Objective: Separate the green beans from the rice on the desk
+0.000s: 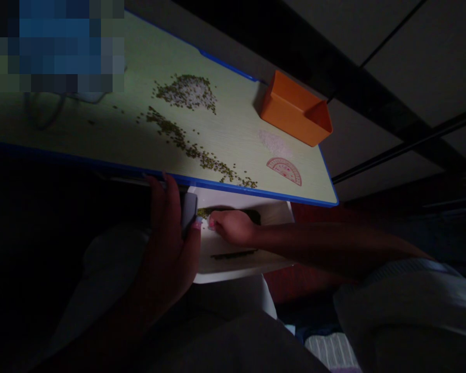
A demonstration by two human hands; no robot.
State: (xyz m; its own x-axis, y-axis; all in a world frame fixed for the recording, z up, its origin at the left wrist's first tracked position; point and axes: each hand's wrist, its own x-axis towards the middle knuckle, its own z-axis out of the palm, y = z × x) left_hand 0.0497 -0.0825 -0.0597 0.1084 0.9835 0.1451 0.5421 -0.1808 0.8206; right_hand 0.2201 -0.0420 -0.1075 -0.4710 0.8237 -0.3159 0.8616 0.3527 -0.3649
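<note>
My left hand (171,233) is closed around a flat grey object (189,212), its kind unclear, below the table edge. Two of its fingertips reach up to the blue edge. My right hand (235,228) is a closed fist inside a white tub (233,276) under the tabletop. What its fingers pinch, if anything, is hidden. Beside them lie small green beans (203,212) in the tub. A thin dark strip (233,255) shows nearer its front wall. On the table a line of green beans (194,151) runs toward the edge above the tub.
The pale tabletop (225,134) has a blue rim. It bears a heap of white grains mixed with green beans (190,92), an orange box (295,111), a patch of white grains (274,142) and a red-marked protractor (285,170). Dark cabinets (423,67) stand beyond.
</note>
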